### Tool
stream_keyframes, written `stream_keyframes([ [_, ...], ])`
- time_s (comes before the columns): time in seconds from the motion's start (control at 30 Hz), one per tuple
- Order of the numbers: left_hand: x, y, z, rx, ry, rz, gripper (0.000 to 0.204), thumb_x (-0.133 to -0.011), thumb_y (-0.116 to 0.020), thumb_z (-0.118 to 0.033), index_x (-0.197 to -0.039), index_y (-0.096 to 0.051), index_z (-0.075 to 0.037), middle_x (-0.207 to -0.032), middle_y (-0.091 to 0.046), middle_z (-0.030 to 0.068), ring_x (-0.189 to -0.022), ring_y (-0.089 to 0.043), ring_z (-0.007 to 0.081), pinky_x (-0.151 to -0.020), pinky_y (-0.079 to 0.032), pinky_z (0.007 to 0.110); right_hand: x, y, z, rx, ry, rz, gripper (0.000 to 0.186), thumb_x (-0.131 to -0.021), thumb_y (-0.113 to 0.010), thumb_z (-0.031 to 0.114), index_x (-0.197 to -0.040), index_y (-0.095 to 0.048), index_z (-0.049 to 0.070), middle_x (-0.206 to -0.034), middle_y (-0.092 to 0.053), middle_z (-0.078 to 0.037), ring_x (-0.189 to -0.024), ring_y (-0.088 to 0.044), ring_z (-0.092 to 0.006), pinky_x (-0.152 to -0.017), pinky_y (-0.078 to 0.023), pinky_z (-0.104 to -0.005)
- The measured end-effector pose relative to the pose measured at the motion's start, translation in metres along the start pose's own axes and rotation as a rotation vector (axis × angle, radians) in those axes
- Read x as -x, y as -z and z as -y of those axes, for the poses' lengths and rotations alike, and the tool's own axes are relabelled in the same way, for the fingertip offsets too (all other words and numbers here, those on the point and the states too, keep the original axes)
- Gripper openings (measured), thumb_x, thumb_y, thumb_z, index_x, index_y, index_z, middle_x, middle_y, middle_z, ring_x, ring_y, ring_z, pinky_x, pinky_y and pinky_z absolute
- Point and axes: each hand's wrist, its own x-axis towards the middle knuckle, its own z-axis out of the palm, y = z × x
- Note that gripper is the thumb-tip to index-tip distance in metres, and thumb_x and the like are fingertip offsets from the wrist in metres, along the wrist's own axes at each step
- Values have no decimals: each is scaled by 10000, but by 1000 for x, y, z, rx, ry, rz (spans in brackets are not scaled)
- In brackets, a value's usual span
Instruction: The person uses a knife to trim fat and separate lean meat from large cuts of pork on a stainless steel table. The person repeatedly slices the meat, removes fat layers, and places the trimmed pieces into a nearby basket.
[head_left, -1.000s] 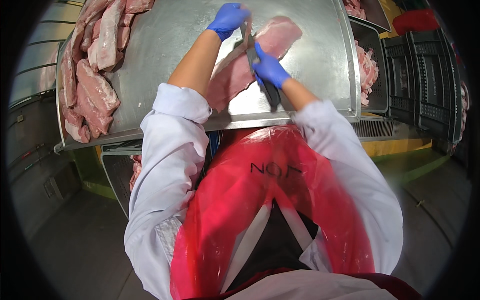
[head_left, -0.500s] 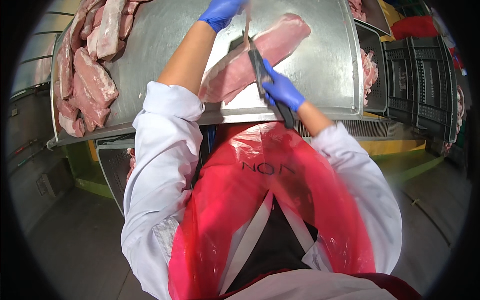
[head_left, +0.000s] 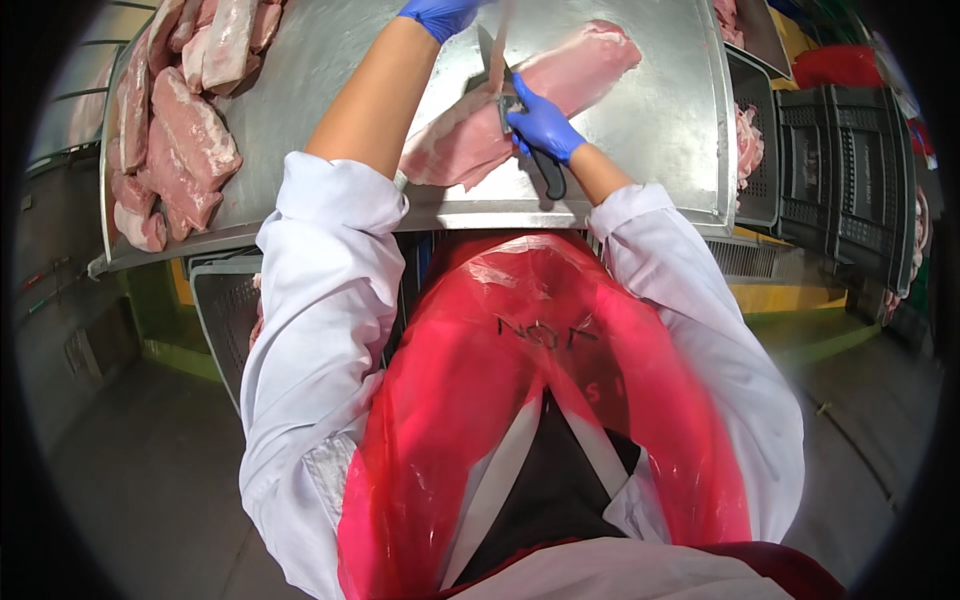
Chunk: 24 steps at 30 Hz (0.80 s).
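My left hand [head_left: 440,15], in a blue glove, reaches to the top edge of the picture, closed on a thin strip of meat [head_left: 498,55] pulled upward from a long pale pink slab [head_left: 585,65]. My gloved right hand [head_left: 542,128] is wrapped round a black-handled knife [head_left: 552,175], whose blade crosses the slab beside the strip. The slab lies diagonally on the steel table [head_left: 300,110]. My left fingertips are partly cropped by the frame.
A pile of meat pieces [head_left: 190,140] lies along the table's left side. Crates with meat stand at the right [head_left: 755,190] and below the left edge [head_left: 225,310]. More dark crates [head_left: 840,180] are stacked farther right, near a red object [head_left: 835,65].
My left hand has risen toward the top edge with the strip. My right hand and knife moved down and right, then back up. The view has shifted slightly.
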Motion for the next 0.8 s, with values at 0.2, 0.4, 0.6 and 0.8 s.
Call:
stream_keyframes([
  [0.2,22,32,-37,217,-51,-93,117,-921,-607,-118,-812,-641,-94,-705,-603,17,-606,-571,114,-545,-450,260,64,-22,-22,250,151,82,794,-939,-520,105,-1621,-137,243,-821,-684,-173,-639,-654,-239,-639,-561,-372],
  [0.4,38,45,-57,213,-97,-144,101,-940,-597,-114,-852,-647,-101,-746,-620,3,-621,-581,98,-549,-454,248,17,-41,-19,316,177,59,773,-944,-543,137,-1616,-175,244,-832,-702,-207,-662,-690,-254,-700,-571,-383],
  [0.6,81,45,-100,365,-141,-184,110,-974,-572,-112,-897,-650,-106,-809,-636,-5,-696,-607,88,-581,-482,234,18,-52,-4,182,186,144,721,-968,-479,152,-1614,-164,211,-784,-691,-190,-594,-669,-258,-652,-575,-404],
  [0.8,109,94,-107,424,-299,-154,113,-974,-552,-86,-974,-658,-47,-897,-661,32,-781,-645,105,-672,-526,224,54,-65,-8,185,158,293,752,-950,-509,142,-1614,-162,203,-868,-710,-216,-708,-705,-286,-735,-563,-411],
])
